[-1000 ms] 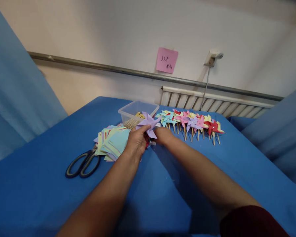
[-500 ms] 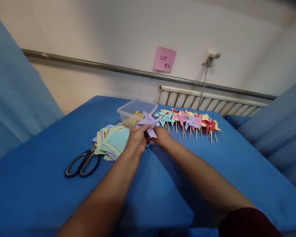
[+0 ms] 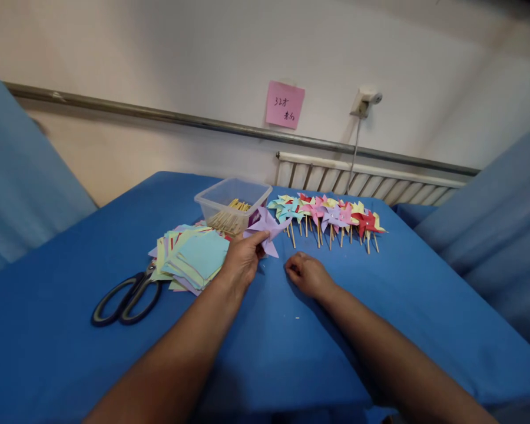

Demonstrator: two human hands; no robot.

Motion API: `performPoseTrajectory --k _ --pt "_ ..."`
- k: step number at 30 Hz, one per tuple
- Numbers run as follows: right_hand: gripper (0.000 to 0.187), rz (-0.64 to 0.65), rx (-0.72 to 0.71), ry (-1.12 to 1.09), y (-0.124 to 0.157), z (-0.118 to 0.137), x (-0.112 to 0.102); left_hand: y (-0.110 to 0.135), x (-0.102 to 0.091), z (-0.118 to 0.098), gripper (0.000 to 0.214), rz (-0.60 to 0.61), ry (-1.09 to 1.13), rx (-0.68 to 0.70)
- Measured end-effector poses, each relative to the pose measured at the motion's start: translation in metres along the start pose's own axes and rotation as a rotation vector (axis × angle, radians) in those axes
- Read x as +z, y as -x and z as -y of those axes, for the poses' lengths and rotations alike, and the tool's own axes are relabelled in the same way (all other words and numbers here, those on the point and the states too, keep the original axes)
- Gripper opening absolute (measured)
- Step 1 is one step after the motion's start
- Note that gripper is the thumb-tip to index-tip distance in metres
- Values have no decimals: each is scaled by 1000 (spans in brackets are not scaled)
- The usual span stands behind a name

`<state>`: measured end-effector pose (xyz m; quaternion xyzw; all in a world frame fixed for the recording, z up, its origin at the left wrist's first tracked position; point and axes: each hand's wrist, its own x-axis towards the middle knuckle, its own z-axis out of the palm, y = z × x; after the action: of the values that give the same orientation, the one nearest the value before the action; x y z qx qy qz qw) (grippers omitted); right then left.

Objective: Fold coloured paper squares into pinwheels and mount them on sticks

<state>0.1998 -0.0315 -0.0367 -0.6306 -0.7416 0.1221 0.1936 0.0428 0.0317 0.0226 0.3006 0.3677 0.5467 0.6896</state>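
A purple paper pinwheel [image 3: 267,229] is pinched in my left hand [image 3: 244,257], with the thumb lying on its near blade. No stick shows on it. My right hand [image 3: 308,274] rests low over the table to the right, apart from the pinwheel. Its fingers are curled together, and I cannot make out whether something small is between them. Left of my left hand lies a loose stack of coloured paper squares [image 3: 198,253]. Behind the pinwheel stands a clear plastic box [image 3: 207,207] with many thin wooden sticks [image 3: 227,220] inside.
Finished pinwheels [image 3: 331,215] on sticks lie in a cluster at the back right. Dark-handled scissors [image 3: 130,297] lie at the left, their blades by the papers. A blue cloth covers the table [image 3: 256,353]. Behind it are a radiator [image 3: 309,175] and a rail [image 3: 203,122].
My right hand has drawn away from the purple pinwheel, toward me and to the right. My left hand still holds the pinwheel. The whole view has shifted slightly.
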Motion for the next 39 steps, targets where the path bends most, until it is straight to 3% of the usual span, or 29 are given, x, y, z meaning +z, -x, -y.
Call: performPoseTrajectory --k 13,18,26,39 --pt "23 -62 16 -26 6 -24 -4 6 7 3 27 -25 -56 -26" --pt "16 -94 69 28 7 -18 -9 6 7 4 28 -20 -51 -27" --pt "22 -9 76 174 9 -4 -14 8 8 4 27 -13 -75 -39" --pt "22 24 122 203 3 -1 -13 6 4 14 29 22 -144 -16"
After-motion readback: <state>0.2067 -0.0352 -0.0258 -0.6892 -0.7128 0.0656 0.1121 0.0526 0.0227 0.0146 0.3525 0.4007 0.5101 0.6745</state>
